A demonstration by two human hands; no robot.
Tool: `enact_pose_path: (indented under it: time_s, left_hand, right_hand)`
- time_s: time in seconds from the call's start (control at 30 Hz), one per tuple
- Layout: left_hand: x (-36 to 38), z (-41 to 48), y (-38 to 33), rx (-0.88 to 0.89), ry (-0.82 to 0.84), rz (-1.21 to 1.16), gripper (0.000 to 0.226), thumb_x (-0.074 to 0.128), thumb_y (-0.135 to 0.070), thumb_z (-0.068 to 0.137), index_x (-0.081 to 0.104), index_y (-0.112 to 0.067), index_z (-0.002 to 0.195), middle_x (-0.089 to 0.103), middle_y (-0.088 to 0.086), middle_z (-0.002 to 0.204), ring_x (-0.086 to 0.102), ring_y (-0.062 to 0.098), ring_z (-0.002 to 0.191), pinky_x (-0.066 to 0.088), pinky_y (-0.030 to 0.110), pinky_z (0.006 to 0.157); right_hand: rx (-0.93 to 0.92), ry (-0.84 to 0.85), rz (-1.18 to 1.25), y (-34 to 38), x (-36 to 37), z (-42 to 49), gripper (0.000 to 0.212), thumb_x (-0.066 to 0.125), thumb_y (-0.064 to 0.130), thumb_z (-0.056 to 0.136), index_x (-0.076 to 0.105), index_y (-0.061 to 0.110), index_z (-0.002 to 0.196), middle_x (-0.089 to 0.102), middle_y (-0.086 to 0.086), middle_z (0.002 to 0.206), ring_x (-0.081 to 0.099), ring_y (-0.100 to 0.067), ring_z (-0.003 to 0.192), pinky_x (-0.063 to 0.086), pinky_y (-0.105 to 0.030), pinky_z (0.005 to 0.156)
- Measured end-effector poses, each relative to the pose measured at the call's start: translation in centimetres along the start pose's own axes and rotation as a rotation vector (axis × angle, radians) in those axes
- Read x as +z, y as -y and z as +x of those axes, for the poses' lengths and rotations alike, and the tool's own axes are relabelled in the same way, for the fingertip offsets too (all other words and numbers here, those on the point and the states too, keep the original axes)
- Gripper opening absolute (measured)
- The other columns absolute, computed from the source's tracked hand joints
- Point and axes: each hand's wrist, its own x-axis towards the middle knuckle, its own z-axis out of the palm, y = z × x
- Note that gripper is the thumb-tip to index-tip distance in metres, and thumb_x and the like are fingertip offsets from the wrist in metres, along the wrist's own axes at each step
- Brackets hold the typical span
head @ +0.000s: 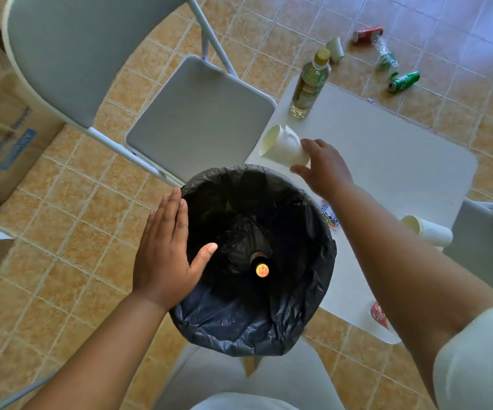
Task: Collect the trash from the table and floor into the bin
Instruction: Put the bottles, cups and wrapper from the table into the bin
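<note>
Left hand (165, 255): flat, fingers pressed together, thumb spread, over the left rim of the black-lined bin (257, 335). Open tile to its left. A capped bottle (262, 270) stands inside the bin, cap up. Folding chair (200, 119) seat sits close to the table (387, 161) at its left edge.

Right hand (325, 167): thumb and fingers curled round the base of a dented paper cup (282, 143) at that edge. The cup lies lengthwise, mouth pointing left toward the chair. Second paper cup (428, 229): on its side at the right edge, mouth left.

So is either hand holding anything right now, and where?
The right hand grips the white paper cup around its base end; the left hand holds nothing.
</note>
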Motion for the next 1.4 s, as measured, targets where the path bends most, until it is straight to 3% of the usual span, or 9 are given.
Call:
enact_pose_path:
  time_s: [0.13,0.23,0.33,0.43,0.6,0.8,0.97,1.27,1.4]
  left_hand:
    - [-0.1,0.0,0.0,-0.015,0.018,-0.022,0.083,0.030,-0.062,0.094,0.015,-0.006,0.154,0.003,0.006,0.164,0.002,0.020,0.151,0.014,0.043,0.120]
    - [-0.3,-0.1,0.0,-0.027,0.032,-0.044,0.082,0.024,-0.063,0.095,0.013,-0.009,0.154,0.000,0.003,0.164,-0.002,0.017,0.150,0.011,0.040,0.121]
    - [-0.8,0.0,0.0,-0.017,0.041,-0.093,0.079,0.022,-0.060,0.097,0.015,-0.006,0.154,0.004,0.006,0.164,-0.001,0.017,0.150,0.015,0.044,0.120]
    - [-1.0,0.0,0.0,-0.017,0.051,-0.135,0.077,0.019,-0.059,0.098,0.015,-0.006,0.154,0.005,0.006,0.164,-0.001,0.017,0.150,0.015,0.045,0.120]
    - [-0.9,0.2,0.1,0.001,0.046,-0.156,0.076,0.019,-0.058,0.098,0.015,-0.006,0.154,0.006,0.006,0.164,0.002,0.019,0.151,0.018,0.047,0.119]
    - [-0.7,1.9,-0.5,0.019,0.039,-0.092,0.077,0.020,-0.060,0.098,0.015,-0.008,0.154,0.005,0.004,0.164,0.000,0.018,0.151,0.010,0.042,0.121]
    - [-0.9,5.4,-1.7,0.082,0.062,-0.053,0.079,0.017,-0.062,0.097,0.017,-0.007,0.154,0.007,0.006,0.164,0.003,0.019,0.151,0.013,0.046,0.120]
    - [-0.7,9.5,-2.7,0.164,0.060,-0.034,0.078,0.017,-0.062,0.097,0.015,-0.009,0.154,0.005,0.004,0.164,0.000,0.016,0.150,0.009,0.042,0.121]
    - [-0.6,9.4,-2.5,0.176,0.051,-0.035,0.077,0.019,-0.060,0.098,0.015,-0.008,0.154,0.004,0.003,0.164,0.000,0.017,0.151,0.011,0.043,0.121]
  right_hand:
    - [-0.056,-0.316,0.245,4.2,-5.3,-4.8,0.060,0.078,0.032,0.083,0.055,0.010,0.134,0.061,-0.011,0.123,0.058,-0.025,0.103,0.052,-0.034,0.085]
    - [-0.106,-0.404,0.326,7.8,-6.6,-9.5,0.062,0.077,0.037,0.080,0.056,0.012,0.132,0.063,-0.006,0.119,0.058,-0.013,0.098,0.050,-0.020,0.076]
    - [-0.102,-0.352,0.340,10.4,-4.6,-13.9,0.062,0.079,0.035,0.076,0.058,0.013,0.130,0.064,-0.004,0.116,0.061,-0.018,0.099,0.052,-0.029,0.083]
    - [-0.091,-0.215,0.202,11.8,-1.1,-17.1,0.067,0.080,0.034,0.077,0.056,0.009,0.135,0.062,-0.007,0.126,0.055,-0.026,0.116,0.050,-0.040,0.097]
    - [-0.110,-0.143,0.032,11.5,1.6,-18.7,0.077,0.076,0.040,0.081,0.047,0.005,0.144,0.055,-0.009,0.139,0.045,-0.027,0.129,0.042,-0.039,0.110]
    - [-0.093,-0.372,0.100,10.7,-1.3,-14.7,0.059,0.073,0.027,0.086,0.054,0.004,0.137,0.060,-0.010,0.127,0.049,-0.026,0.122,0.040,-0.032,0.105]
    - [-0.035,-0.458,0.062,9.1,-5.5,-7.7,0.056,0.070,0.024,0.089,0.053,0.002,0.137,0.060,-0.015,0.130,0.051,-0.031,0.122,0.044,-0.039,0.103]
    - [0.133,-0.290,-0.093,5.2,-9.4,7.0,0.058,0.061,0.027,0.094,0.042,0.007,0.145,0.046,-0.013,0.145,0.042,-0.035,0.132,0.040,-0.045,0.106]
    - [0.167,-0.099,-0.261,4.1,-9.3,11.4,0.072,0.060,0.016,0.096,0.021,0.010,0.156,0.019,-0.008,0.164,0.033,-0.036,0.141,0.041,-0.054,0.105]
